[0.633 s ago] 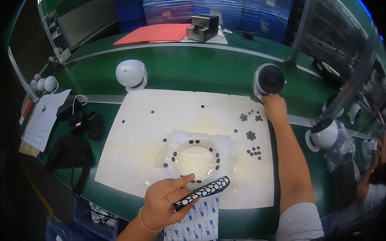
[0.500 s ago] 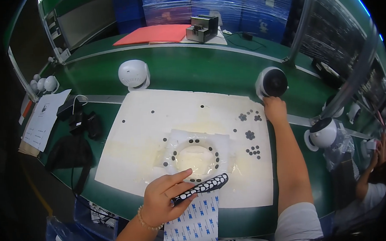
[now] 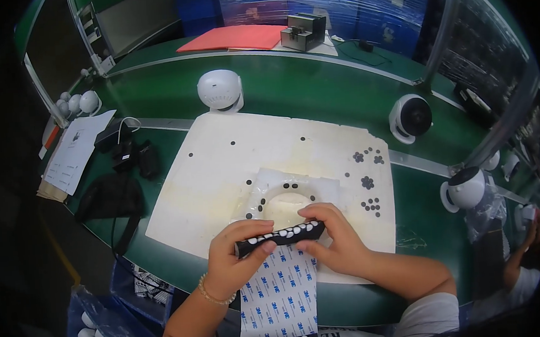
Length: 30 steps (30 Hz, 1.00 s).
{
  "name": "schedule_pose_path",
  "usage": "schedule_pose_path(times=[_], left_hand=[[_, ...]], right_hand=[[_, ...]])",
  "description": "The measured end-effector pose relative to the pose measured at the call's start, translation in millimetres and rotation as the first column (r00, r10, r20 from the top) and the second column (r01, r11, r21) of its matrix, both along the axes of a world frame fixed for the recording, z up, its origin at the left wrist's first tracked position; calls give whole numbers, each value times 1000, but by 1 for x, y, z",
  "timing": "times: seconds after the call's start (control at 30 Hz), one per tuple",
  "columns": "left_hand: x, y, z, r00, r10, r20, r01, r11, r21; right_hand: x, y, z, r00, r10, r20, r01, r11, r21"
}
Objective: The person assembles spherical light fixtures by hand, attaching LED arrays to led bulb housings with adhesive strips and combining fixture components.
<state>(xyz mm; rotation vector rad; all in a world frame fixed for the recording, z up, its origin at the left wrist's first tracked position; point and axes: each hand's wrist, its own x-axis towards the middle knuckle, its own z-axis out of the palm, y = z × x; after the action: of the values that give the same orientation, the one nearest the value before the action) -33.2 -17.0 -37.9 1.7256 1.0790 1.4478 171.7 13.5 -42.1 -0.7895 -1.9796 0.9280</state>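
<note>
A long sheet of adhesive pads (image 3: 278,294) hangs toward me, its white backing printed in blue. The upper end is bent over, showing a black face with white round spots. My left hand (image 3: 229,254) grips that end at its left, thumb below and fingers on top. My right hand (image 3: 343,247) pinches the other side of it. Just beyond the hands lies a white block with a round recess (image 3: 323,185), under clear film, with small black round pads around the recess. More black pads (image 3: 367,182) sit in clusters on the white board (image 3: 212,178).
White round-headed cameras stand at the back (image 3: 220,90), at the right (image 3: 410,118) and nearer right (image 3: 466,187). Papers (image 3: 74,152) and black adapters (image 3: 124,156) lie left. A blue bin (image 3: 125,282) is below left. Another person's hand (image 3: 536,229) shows far right.
My right hand has left the right-hand camera and come back to the sheet, gripping its right side. My left hand still holds the sheet. The whole view has shifted slightly.
</note>
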Motion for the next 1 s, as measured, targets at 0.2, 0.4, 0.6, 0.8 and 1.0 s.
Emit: schedule_pose_path(times=[0.2, 0.4, 0.6, 0.8, 1.0], left_hand=[[-6, -1, -2, 993, -96, 73, 109, 974, -201], [-6, -2, -6, 995, -71, 69, 78, 992, -96], [-13, 1, 0, 986, -164, -4, 162, 978, -134], [2, -7, 10, 930, -68, 360, 176, 945, -275], [-13, -1, 4, 964, -215, -155, 176, 958, -228]], right_hand=[[6, 2, 7, 998, 39, -54, -51, 970, -238], [12, 8, 20, 995, 95, -12, -94, 961, -260], [12, 11, 15, 990, 102, -94, -127, 941, -313], [13, 14, 24, 993, 117, -12, -117, 970, -214], [16, 13, 24, 983, 184, 1, -179, 957, -227]])
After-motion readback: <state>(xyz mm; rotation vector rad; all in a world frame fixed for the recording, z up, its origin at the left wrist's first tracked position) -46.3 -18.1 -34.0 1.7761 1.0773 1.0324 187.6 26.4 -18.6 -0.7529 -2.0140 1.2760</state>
